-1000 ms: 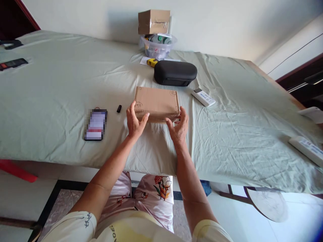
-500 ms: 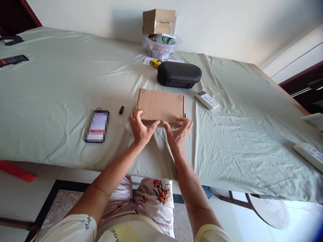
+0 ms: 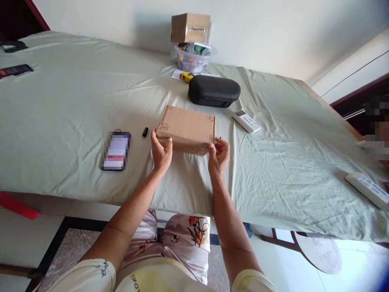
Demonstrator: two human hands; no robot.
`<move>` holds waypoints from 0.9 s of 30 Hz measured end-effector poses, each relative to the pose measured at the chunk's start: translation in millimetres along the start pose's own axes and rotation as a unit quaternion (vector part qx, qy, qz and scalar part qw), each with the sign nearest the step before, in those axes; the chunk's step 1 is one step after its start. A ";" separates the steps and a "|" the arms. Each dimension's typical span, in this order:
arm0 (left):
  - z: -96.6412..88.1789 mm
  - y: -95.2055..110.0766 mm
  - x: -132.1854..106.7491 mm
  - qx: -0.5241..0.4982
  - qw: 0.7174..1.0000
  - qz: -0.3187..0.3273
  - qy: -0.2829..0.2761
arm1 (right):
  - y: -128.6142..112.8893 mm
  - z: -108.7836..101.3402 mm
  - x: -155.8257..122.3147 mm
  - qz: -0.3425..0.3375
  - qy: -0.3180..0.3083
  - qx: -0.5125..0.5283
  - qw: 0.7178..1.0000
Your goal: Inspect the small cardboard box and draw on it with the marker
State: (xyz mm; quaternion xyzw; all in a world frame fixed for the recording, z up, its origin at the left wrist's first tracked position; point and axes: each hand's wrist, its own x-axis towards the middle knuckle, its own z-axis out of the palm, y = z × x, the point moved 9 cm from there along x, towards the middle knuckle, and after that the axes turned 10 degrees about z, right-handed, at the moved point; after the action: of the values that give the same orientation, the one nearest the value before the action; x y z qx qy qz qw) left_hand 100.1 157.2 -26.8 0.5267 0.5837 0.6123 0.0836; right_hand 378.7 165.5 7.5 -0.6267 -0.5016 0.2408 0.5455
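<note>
A brown cardboard box (image 3: 187,126), closed, with dark scribbled marks at its corners, is in front of me on the green cloth. My left hand (image 3: 161,152) grips its left near corner, thumb on the front face. On the opposite side, my right hand (image 3: 219,157) holds the right near corner, thumb against the front and fingers curled along the side. The box is slightly turned, its front face showing between my hands. Whether its underside touches the cloth I cannot tell.
Behind the box lies a black hard case (image 3: 214,90), with a white device (image 3: 246,121) to its right. Left of the box are a small black stick (image 3: 145,132) and a phone (image 3: 116,151). A plastic basket (image 3: 194,63) carrying another box (image 3: 190,27) stands by the wall.
Both thumbs have moved from the middle of the front edge out to the box's near corners. The box has turned and shifted a little left, and more of its front face shows.
</note>
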 end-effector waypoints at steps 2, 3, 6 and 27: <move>5.2 -17.1 -0.9 0.024 0.998 -0.050 -0.027 | 4.8 1.9 3.7 0.010 -0.014 -0.003 1.000; 6.7 -23.2 -1.1 0.041 0.996 -0.065 -0.039 | 6.6 2.9 5.5 0.012 -0.023 -0.007 1.000; 6.7 -27.7 0.4 0.089 0.992 -0.062 -0.059 | 12.7 6.3 10.0 0.016 -0.052 -0.035 0.998; 0.0 -6.3 4.9 0.106 0.992 -0.019 -0.067 | 24.1 10.7 13.7 -0.010 -0.059 -0.116 0.991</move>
State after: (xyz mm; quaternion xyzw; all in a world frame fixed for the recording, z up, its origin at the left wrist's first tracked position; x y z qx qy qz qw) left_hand 94.7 162.7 -29.2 0.5613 0.6481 0.5088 0.0778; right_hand 383.6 184.8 -14.5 -0.6654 -0.5638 0.2120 0.4410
